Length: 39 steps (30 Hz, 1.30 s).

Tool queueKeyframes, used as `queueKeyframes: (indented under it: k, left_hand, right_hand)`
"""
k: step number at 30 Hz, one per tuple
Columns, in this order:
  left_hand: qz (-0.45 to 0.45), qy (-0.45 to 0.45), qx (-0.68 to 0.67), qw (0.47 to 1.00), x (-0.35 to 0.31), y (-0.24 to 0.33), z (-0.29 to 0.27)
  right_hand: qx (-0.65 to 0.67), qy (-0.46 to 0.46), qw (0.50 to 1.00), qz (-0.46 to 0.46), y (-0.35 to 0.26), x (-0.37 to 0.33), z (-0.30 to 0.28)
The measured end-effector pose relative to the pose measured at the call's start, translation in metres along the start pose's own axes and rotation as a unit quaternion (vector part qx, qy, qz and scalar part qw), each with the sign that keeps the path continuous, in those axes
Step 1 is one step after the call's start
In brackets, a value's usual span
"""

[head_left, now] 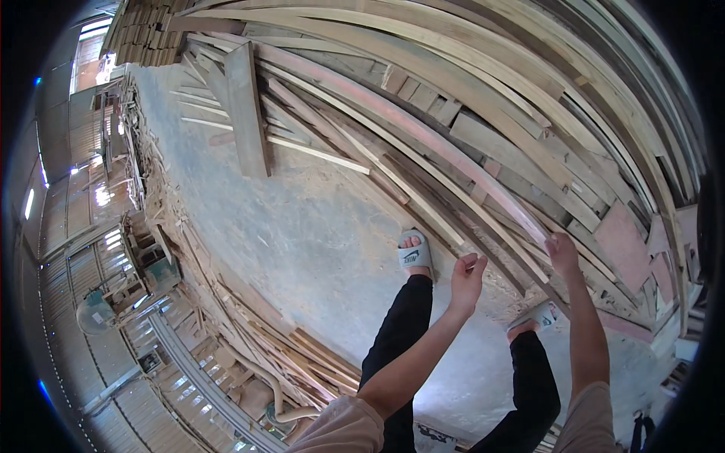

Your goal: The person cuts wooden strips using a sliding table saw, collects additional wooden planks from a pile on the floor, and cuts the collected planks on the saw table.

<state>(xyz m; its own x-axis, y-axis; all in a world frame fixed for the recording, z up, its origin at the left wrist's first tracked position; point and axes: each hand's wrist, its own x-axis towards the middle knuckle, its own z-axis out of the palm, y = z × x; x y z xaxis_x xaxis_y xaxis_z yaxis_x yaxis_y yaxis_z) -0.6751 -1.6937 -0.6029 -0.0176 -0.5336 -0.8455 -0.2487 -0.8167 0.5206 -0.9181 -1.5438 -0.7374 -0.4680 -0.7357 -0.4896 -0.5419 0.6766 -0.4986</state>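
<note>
My right hand is closed on the near end of a long wooden plank with a pinkish face. The plank runs from there toward the far left, over the pile. My left hand is in front of me with its fingers curled in, and nothing shows in them. Just beyond it, a pale thin wood strip ends. Between the strip and the pinkish plank, another light strip lies lengthwise. A wide grey-brown board rests across the strips farther off.
Long curved-looking boards are piled along the right, with short offcuts among them. My sandalled feet stand on the dusty concrete floor. At lower left are more strips, a green machine and a metal rail.
</note>
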Motion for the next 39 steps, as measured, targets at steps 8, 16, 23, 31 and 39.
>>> queueKeyframes:
  k: [8,16,23,31,39]
  left_hand:
    - [0.008,-0.074,-0.002,0.997,-0.001,-0.006,-0.013]
    - [0.038,-0.110,-0.053,0.992,-0.007,0.010,-0.028]
    - [0.011,-0.116,-0.098,0.988,-0.008,0.018,-0.041]
    - [0.013,-0.120,-0.110,0.987,-0.007,0.031,-0.049]
    - [0.011,-0.130,-0.125,0.984,-0.002,0.040,-0.053]
  right_hand:
    - [-0.067,0.137,0.988,-0.030,-0.112,0.132,-0.070]
    - [-0.212,0.080,0.973,-0.031,-0.130,0.137,-0.057]
    - [-0.278,0.110,0.953,-0.035,-0.134,0.136,-0.064]
    - [-0.250,0.095,0.962,-0.050,-0.123,0.138,-0.055]
    - [-0.235,0.079,0.969,-0.007,-0.116,0.147,-0.045]
